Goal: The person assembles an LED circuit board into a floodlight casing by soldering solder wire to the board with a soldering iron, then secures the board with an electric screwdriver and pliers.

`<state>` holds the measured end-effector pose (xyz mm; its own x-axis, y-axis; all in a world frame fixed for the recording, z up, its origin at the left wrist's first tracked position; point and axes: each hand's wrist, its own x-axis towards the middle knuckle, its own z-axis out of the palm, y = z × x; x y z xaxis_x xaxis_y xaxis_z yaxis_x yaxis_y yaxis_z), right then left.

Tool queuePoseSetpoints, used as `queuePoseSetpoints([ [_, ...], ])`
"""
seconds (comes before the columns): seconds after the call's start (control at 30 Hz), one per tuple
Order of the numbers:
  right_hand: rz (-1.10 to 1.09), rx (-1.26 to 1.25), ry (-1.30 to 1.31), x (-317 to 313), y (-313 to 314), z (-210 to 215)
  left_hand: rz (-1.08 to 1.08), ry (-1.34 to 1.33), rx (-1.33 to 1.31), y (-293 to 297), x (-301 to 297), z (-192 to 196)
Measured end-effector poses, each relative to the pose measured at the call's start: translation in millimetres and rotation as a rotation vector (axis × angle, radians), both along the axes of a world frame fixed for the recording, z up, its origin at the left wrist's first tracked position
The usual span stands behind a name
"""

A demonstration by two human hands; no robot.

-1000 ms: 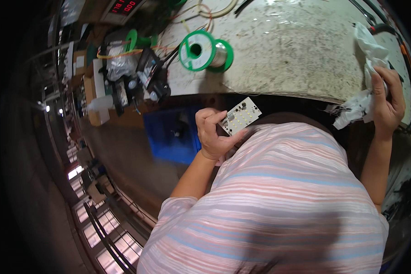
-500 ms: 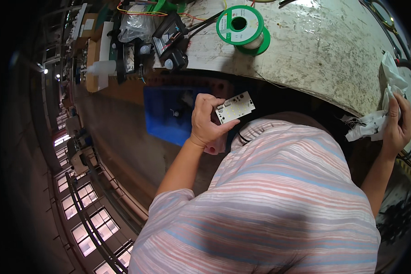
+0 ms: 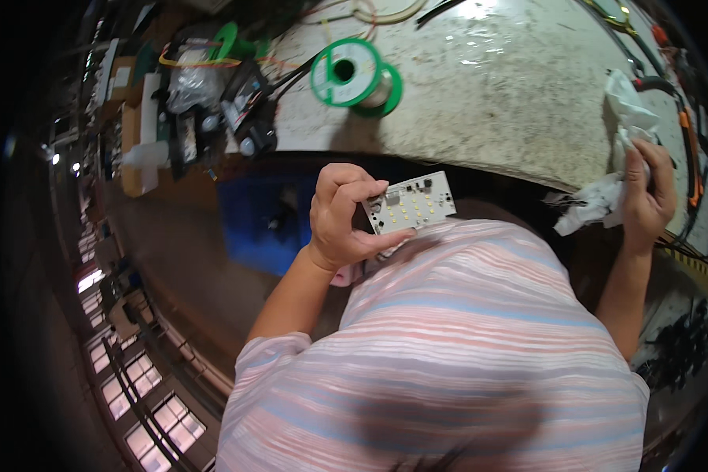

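Vs half a second ago: view shifted, spool [image 3: 362, 62] sits lower and further left in frame; circuit board [image 3: 409, 203] shows larger, parts clearer. Both holds unchanged.

Left hand [image 3: 343, 214]: grip closed on the board's left end, thumb below, fingers above. Board is off the tabletop [image 3: 488, 102], in front of its near edge, by the striped shirt [image 3: 456, 315]; can't tell if they touch. Thin, flat, white rectangle, rows of small yellow squares, dark components along the upper side.

Right hand [image 3: 650, 190]: grip closed on a crumpled white cloth [image 3: 631, 102], soft, frayed at the lower end, hanging over the tabletop edge.

Tabletop pale, scuffed, stained. Spool: round green flanges, silvery wire.
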<state>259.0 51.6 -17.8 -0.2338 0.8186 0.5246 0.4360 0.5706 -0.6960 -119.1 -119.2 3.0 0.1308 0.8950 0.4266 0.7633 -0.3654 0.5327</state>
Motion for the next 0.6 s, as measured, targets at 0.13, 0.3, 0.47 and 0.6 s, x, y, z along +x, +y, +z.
queuePoseSetpoints([
  [0.13,-0.039,0.043,0.002,-11.6,-3.2,6.4,-0.072,-0.077,0.028,55.9,47.3,11.0],
  [0.3,-0.068,0.043,0.034,-20.3,-2.6,8.1,-0.08,-0.179,-0.029,109.0,93.5,12.5],
  [0.47,-0.099,0.047,0.033,-20.2,-3.0,12.2,-0.046,-0.183,0.002,143.2,102.5,2.0],
  [0.6,-0.09,0.063,0.011,-18.1,-1.4,13.7,-0.006,-0.236,-0.05,150.6,98.7,-4.2],
])
